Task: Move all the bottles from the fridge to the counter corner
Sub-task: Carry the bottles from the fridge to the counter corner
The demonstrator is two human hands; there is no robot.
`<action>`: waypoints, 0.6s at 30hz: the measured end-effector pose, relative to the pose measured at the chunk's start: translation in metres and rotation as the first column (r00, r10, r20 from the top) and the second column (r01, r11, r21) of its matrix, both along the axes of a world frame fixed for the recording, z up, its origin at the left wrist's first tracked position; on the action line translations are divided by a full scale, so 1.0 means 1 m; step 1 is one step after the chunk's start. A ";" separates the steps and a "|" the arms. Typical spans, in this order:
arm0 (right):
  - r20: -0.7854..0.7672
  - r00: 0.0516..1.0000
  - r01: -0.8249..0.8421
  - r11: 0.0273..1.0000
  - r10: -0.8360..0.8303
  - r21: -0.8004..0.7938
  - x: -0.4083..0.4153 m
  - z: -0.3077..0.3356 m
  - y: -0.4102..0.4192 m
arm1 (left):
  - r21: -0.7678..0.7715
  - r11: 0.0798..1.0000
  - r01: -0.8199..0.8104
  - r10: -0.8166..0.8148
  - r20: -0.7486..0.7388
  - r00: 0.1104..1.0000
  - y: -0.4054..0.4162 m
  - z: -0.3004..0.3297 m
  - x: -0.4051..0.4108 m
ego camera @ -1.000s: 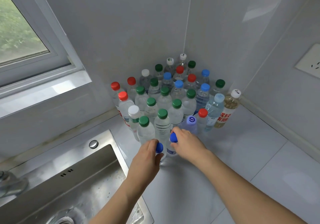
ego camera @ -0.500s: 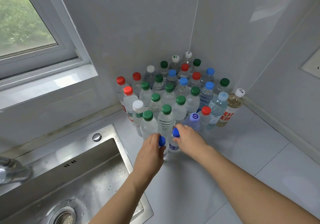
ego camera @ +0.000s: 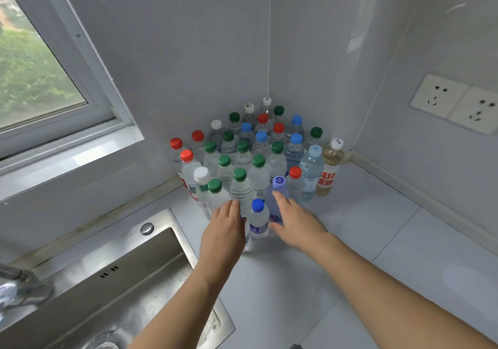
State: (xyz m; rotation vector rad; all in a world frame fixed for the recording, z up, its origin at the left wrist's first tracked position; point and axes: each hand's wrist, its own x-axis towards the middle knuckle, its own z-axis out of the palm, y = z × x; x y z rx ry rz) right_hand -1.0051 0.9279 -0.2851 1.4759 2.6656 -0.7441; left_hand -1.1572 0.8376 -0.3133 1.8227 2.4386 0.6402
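Several clear plastic bottles (ego camera: pixel 242 187) with green, red, blue and white caps stand packed in the counter corner. At the cluster's front stands a small bottle with a dark blue cap (ego camera: pixel 258 220), upright between my two hands. My left hand (ego camera: pixel 225 231) hovers just left of it, fingers stretched out and apart, covering most of a second blue-capped bottle (ego camera: pixel 246 234). My right hand (ego camera: pixel 296 220) lies just right of it, fingers spread, its fingertips near a purple-capped bottle (ego camera: pixel 279 184). Neither hand grips anything.
A steel sink (ego camera: pixel 107 281) is set into the counter at the lower left, with a tap (ego camera: pixel 16 286) at the far left. A window (ego camera: pixel 35 79) fills the left wall. Wall sockets (ego camera: pixel 455 103) sit on the right wall. White counter tiles (ego camera: pixel 377 227) stretch to the right.
Both hands have let go of the blue caps they pinched and opened. The two blue-capped bottles now stand on the counter at the front of the cluster.
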 end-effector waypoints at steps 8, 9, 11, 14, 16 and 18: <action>-0.089 0.988 0.139 0.983 -0.129 0.118 0.088 0.034 -0.029 | 0.064 0.970 0.234 -0.213 -0.240 0.947 0.010 0.044 0.058; -0.100 0.984 0.159 0.978 -0.147 0.133 0.099 0.037 -0.033 | 0.060 0.965 0.257 -0.235 -0.249 0.940 0.011 0.049 0.067; -0.120 0.976 0.200 0.967 -0.183 0.155 0.126 0.044 -0.045 | 0.024 0.954 0.298 -0.284 -0.240 0.928 0.012 0.056 0.090; -0.117 0.969 0.237 0.954 -0.219 0.181 0.161 0.051 -0.058 | 0.000 0.943 0.333 -0.326 -0.203 0.923 0.013 0.057 0.119; -0.100 0.958 0.283 0.939 -0.268 0.194 0.191 0.055 -0.071 | -0.012 0.916 0.401 -0.395 -0.203 0.896 0.011 0.059 0.147; -0.098 0.945 0.326 0.924 -0.312 0.201 0.215 0.059 -0.080 | -0.044 0.894 0.445 -0.445 -0.201 0.873 0.013 0.060 0.169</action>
